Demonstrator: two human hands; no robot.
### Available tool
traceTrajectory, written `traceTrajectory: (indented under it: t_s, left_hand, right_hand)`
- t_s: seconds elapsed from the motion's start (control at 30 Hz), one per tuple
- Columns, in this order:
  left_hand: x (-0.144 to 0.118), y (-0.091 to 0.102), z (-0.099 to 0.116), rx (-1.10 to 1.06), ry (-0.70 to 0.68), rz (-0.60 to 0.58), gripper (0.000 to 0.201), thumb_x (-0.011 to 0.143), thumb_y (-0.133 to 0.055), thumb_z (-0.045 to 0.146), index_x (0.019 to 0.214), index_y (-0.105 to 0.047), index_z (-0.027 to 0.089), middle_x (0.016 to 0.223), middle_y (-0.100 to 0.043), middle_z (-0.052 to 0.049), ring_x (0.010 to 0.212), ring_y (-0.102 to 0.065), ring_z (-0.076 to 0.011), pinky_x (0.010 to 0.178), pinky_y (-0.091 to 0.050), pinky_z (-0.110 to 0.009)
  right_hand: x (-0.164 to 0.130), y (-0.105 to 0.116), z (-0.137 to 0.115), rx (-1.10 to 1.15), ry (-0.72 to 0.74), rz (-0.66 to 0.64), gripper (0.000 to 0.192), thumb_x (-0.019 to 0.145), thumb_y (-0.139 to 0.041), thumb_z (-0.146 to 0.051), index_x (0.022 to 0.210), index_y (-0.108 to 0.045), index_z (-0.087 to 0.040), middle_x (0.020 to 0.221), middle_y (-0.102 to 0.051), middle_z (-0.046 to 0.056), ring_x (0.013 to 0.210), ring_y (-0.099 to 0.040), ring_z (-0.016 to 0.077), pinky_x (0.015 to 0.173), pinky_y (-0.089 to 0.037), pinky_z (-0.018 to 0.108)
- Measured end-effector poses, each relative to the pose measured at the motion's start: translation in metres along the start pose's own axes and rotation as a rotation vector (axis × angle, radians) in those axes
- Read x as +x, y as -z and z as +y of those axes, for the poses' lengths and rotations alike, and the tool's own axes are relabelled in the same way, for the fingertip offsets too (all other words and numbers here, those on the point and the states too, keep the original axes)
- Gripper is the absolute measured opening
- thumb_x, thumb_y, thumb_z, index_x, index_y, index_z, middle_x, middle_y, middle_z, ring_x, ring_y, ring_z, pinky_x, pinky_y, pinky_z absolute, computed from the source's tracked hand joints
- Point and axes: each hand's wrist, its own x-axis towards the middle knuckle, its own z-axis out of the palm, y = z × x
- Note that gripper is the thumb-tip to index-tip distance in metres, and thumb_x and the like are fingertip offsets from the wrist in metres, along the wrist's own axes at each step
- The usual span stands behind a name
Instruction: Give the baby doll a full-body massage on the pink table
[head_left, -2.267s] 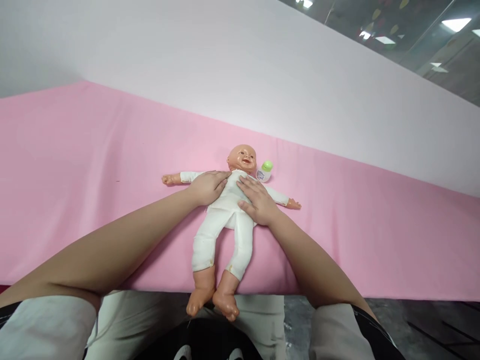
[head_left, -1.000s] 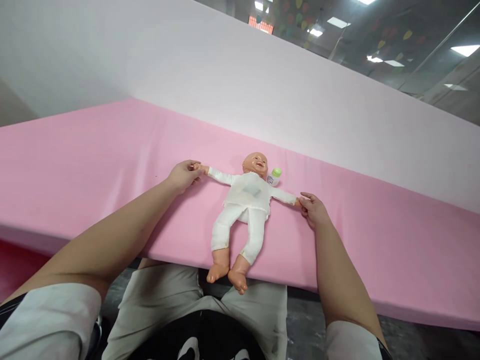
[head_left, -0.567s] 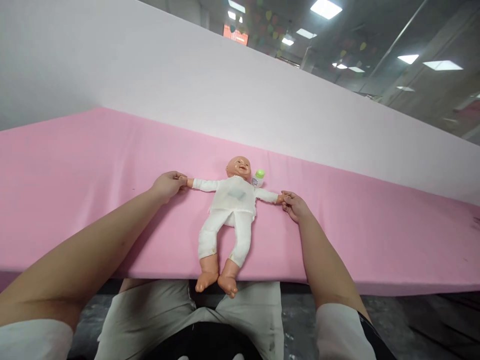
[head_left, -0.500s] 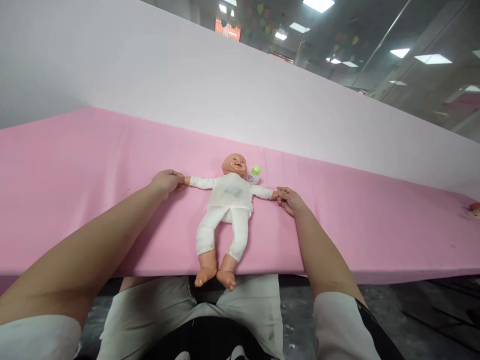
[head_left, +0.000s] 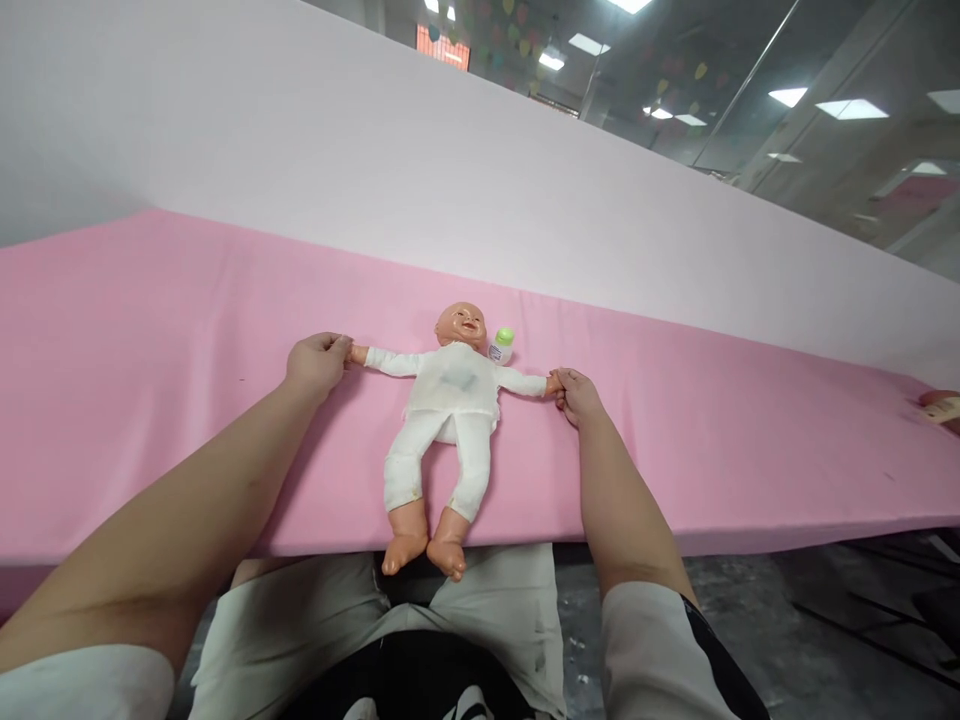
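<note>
A baby doll (head_left: 456, 385) with a white cloth body lies on its back, its feet reaching over the near edge of a pink-covered table (head_left: 720, 450). Both of its arms are stretched out sideways. My left hand (head_left: 319, 362) pinches the doll's hand on the left side. On the other side, my right hand (head_left: 579, 396) is closed around the doll's other hand. Close beside the doll's head rests a small bottle (head_left: 502, 346) with a green cap, touched by neither hand.
A white wall panel (head_left: 480, 200) rises along the table's far side, with glass above it. Part of another doll-like object (head_left: 941, 408) shows at the far right edge. My lap (head_left: 480, 600) is just below the table's near edge.
My left hand has shifted slightly left, drawing the doll's arm a little straighter. Both hands keep their hold. The whole view has moved slightly, showing more of the object at far right.
</note>
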Motion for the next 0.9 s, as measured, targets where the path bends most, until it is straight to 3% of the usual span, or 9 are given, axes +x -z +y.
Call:
traceTrajectory:
  t_s: [0.23, 0.33, 0.57, 0.7, 0.9]
  left_hand:
    - [0.002, 0.000, 0.004, -0.166, 0.022, -0.042, 0.035, 0.100, -0.059, 0.016, 0.134, -0.067, 0.014, 0.096, -0.069, -0.003, 0.068, -0.061, -0.0109, 0.070, -0.055, -0.029]
    - [0.001, -0.001, 0.004, -0.243, 0.011, -0.073, 0.037, 0.095, -0.064, 0.012, 0.132, -0.065, 0.011, 0.097, -0.069, -0.004, 0.068, -0.059, -0.0087, 0.069, -0.052, -0.026]
    - [-0.001, -0.002, 0.005, -0.328, 0.006, -0.112, 0.019, 0.085, -0.072, 0.016, 0.103, -0.066, 0.014, 0.072, -0.062, 0.000, 0.058, -0.057, -0.0119, 0.057, -0.048, -0.026]
    - [-0.002, -0.003, 0.008, -0.338, 0.036, -0.086, 0.017, 0.086, -0.074, 0.024, 0.097, -0.064, 0.017, 0.075, -0.065, -0.002, 0.060, -0.061, -0.0139, 0.059, -0.052, -0.028]
    - [0.002, -0.006, 0.005, -0.335, 0.070, -0.076, 0.015, 0.089, -0.072, 0.031, 0.094, -0.065, 0.019, 0.079, -0.067, -0.003, 0.060, -0.062, -0.0135, 0.063, -0.057, -0.030]
  right_hand:
    - [-0.001, 0.008, 0.000, 0.061, -0.005, -0.064, 0.031, 0.077, -0.085, -0.025, 0.105, -0.073, -0.021, 0.083, -0.068, -0.001, 0.057, -0.055, 0.0067, 0.052, -0.051, 0.019]
    - [-0.004, 0.008, -0.002, 0.062, -0.004, -0.087, 0.036, 0.072, -0.089, -0.024, 0.103, -0.072, -0.022, 0.089, -0.071, 0.001, 0.060, -0.057, 0.0076, 0.055, -0.054, 0.021]
    - [-0.005, 0.003, -0.002, 0.024, 0.044, -0.056, 0.040, 0.065, -0.094, -0.035, 0.089, -0.065, -0.022, 0.077, -0.069, -0.002, 0.051, -0.047, 0.0063, 0.041, -0.038, 0.019]
    - [-0.005, -0.001, -0.001, -0.008, 0.065, -0.027, 0.041, 0.070, -0.093, -0.045, 0.084, -0.062, -0.022, 0.071, -0.067, -0.003, 0.046, -0.040, 0.0060, 0.037, -0.030, 0.020]
    - [-0.005, -0.003, -0.001, -0.035, 0.057, 0.010, 0.035, 0.080, -0.085, -0.049, 0.088, -0.067, -0.021, 0.066, -0.061, -0.004, 0.045, -0.037, 0.0061, 0.038, -0.030, 0.021]
